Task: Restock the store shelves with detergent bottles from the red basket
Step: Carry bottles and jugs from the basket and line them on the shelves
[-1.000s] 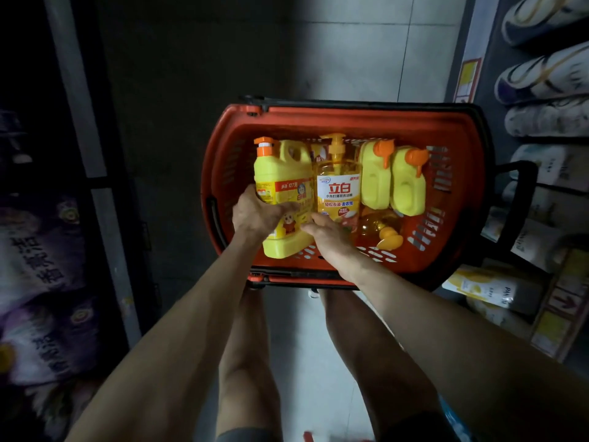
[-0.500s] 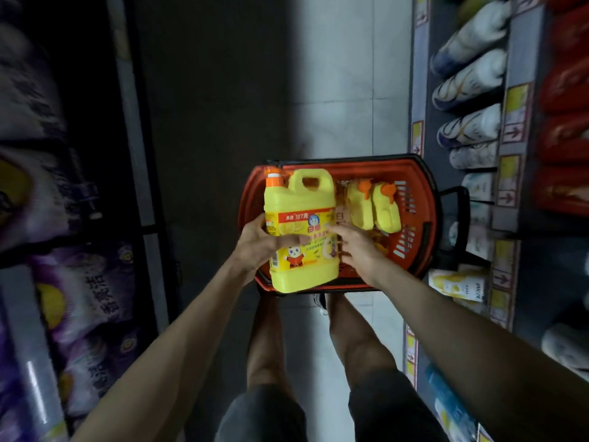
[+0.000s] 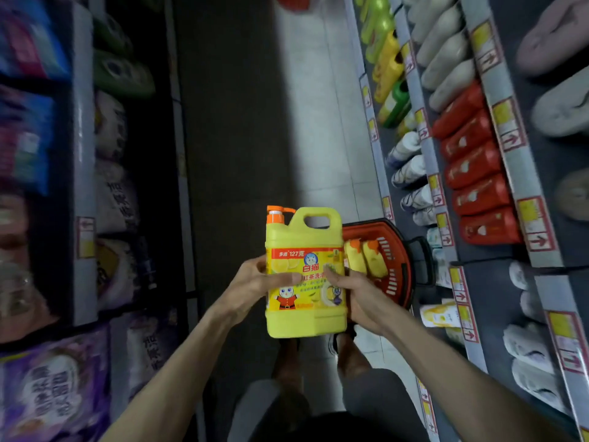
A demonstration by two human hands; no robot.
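Beyond the red basket the tiled aisle floor runs open between the shelvings. Right of the basket its black handle juts toward shelves packed tight with white bottles and red bottles. Well left of the basket stand shelves of bagged goods. In front of the basket, the yellow jug, gripped by the left hand and right hand, screens its left part; two yellow bottles fill the part that shows
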